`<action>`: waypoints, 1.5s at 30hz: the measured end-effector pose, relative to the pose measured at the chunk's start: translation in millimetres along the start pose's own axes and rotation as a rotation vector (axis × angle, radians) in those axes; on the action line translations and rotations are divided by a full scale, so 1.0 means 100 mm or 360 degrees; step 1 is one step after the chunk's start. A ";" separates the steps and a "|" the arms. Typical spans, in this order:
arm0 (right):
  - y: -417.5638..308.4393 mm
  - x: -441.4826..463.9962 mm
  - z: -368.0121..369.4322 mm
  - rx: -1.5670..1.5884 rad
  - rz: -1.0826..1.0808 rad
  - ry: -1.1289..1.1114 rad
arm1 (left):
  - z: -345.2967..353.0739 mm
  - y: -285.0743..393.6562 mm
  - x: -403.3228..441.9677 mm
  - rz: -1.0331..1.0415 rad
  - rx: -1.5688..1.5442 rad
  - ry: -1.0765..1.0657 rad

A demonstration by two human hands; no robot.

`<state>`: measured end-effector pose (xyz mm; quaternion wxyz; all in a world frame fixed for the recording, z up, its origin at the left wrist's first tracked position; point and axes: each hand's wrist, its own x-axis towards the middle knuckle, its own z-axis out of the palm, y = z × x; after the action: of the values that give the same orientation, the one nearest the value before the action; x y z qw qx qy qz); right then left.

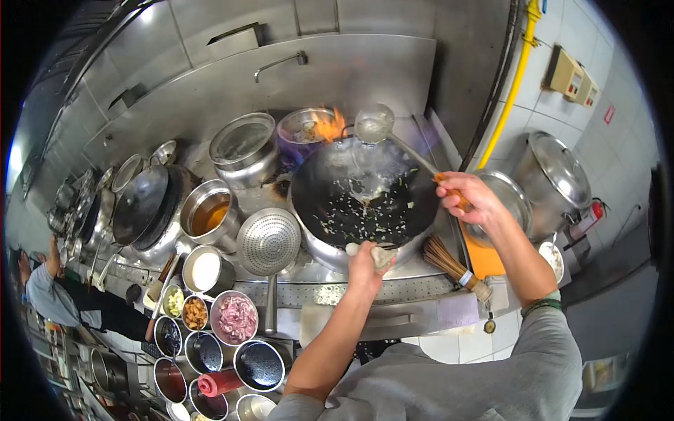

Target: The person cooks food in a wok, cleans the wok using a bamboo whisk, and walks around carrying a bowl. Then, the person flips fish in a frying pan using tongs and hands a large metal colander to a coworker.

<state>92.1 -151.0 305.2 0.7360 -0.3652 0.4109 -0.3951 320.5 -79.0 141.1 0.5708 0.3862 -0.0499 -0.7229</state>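
Your grey shirt (477, 382) lies nearest the camera, with both forearms extended beyond it. Your left hand (364, 269) is closed around a folded cloth (383, 259) at the near rim of the wok (312, 184); the cloth presumably shields the fingers from hot metal, while the grip likely steadies the pan. Note that the wok lies directly ahead of this hand, with small chopped pieces (365, 214) scattered over its inner surface. Your right hand (469, 199), at the wok's right side, is wrapped around the handle of the ladle (374, 124). The ladle's bowl is held up and ahead of this hand, over the far part of the wok, and liquid appears to fall from it; the long handle probably keeps your fingers away from the heat. A flame (328, 127) rises beyond the wok, just left of the ladle's bowl. To the left of your left hand, the strainer (269, 241) rests beside the wok, and a bowl (215, 324) of sliced meat sits nearer you, both apparently set within reach. The brush (446, 260) lies between your two hands, right of the left one, bristles toward the wok, binding toward you, presumably for easy pickup.
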 end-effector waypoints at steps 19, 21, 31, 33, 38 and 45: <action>0.39 -1.70 -0.61 -0.1233 -0.0012 0.0410 | -0.60 0.16 -0.38 -0.0098 0.0167 -0.0102; 0.36 -1.36 -0.50 -0.0514 0.0044 0.0216 | -1.12 0.13 -0.56 0.0088 0.0327 0.0030; 0.39 1.75 1.38 -0.0875 -0.0236 -0.0406 | -2.27 -0.26 -0.78 0.0870 0.2427 0.0904; 0.56 2.36 1.80 -0.1196 -0.0364 -0.0303 | -2.02 -0.21 -0.89 0.0810 0.2255 0.1075; 0.90 3.31 2.41 -0.1719 -0.0330 -0.0243 | -1.91 -0.13 -0.99 0.0743 0.1939 0.1152; 0.52 3.11 2.70 0.0773 0.0749 -0.0735 | -1.98 -0.17 -0.99 0.0807 0.1976 0.1189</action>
<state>457.1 -345.5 268.9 0.9440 -0.1560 0.2019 -0.2090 433.5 85.5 44.0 0.3765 0.8313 -0.3376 -0.2307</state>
